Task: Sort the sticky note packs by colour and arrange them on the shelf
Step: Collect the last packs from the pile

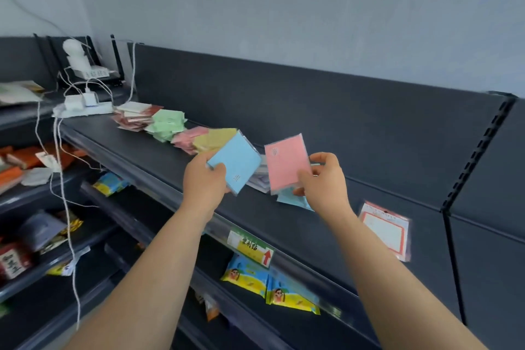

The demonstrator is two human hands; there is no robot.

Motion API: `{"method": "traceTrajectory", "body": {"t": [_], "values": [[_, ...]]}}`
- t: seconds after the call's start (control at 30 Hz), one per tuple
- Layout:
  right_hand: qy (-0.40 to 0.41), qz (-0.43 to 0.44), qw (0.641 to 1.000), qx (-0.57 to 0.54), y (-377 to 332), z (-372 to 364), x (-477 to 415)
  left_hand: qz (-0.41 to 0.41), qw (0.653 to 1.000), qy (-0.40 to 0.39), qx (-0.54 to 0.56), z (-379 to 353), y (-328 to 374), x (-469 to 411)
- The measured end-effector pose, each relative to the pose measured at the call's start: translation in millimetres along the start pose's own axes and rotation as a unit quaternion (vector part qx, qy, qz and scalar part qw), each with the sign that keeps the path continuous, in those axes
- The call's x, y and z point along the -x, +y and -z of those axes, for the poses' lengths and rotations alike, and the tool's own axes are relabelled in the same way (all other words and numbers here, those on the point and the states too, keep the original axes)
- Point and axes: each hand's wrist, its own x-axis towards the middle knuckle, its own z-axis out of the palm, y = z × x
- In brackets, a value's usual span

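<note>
Blue in one hand, pink in the other. The left hand (203, 179) grips a blue pack (237, 162) by its lower left corner, thumb on top and fingers curled under, the pack tilted so its face shows. The right hand (324, 182) pinches a pink pack (287, 162) at its lower right edge and holds it nearly upright. Both packs are just above the dark grey shelf (159, 148), close together but not touching.

Under them a few loose packs lie on the shelf: lilac packs (260, 180) between the two hands, and a second blue pack (294, 200) partly hidden under the right hand. To the left along the shelf run four sorted piles, each touching or overlapping the next. A yellow pile (214, 138) is nearest the left hand, then a pink pile (189, 138), a green pile (166, 123) and a red-and-white pile (135, 116) farthest off. Just beyond that last one sits a white power strip (85, 109) with plugs and cables in it.

Well off to the right a red-bordered pack (387, 230) lies alone on the shelf. On the shelf's front rail is a yellow label (251, 247) with a red arrow. On the next shelf down lie yellow-and-blue packets (272, 284).
</note>
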Motion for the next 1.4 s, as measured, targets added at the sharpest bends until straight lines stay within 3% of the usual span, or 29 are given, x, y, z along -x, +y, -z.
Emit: {"method": "traceTrajectory", "body": {"t": [0.3,0.77,1.1,1.3,1.4], "values": [[-0.008,0.053,0.997,0.052,-15.1,-90.3,-43.6,0.006,0.999,0.048,0.020,60.8,-20.9,-68.5],[0.025,0.042,0.993,0.109,-54.4,-256.4,-127.2,-0.001,1.000,0.021,-0.012,161.3,-30.0,-227.3],[0.004,-0.018,0.979,0.204,-63.3,-309.5,-165.7,-0.012,0.999,-0.030,0.013,169.9,-47.1,-283.8],[-0.046,0.007,0.945,0.324,-63.7,-317.3,-173.1,-0.008,0.999,-0.040,0.017,167.6,-55.9,-301.8],[-0.057,0.006,0.947,0.317,-61.1,-316.2,-173.4,-0.011,0.999,-0.045,0.021,165.0,-58.3,-304.1]]}}
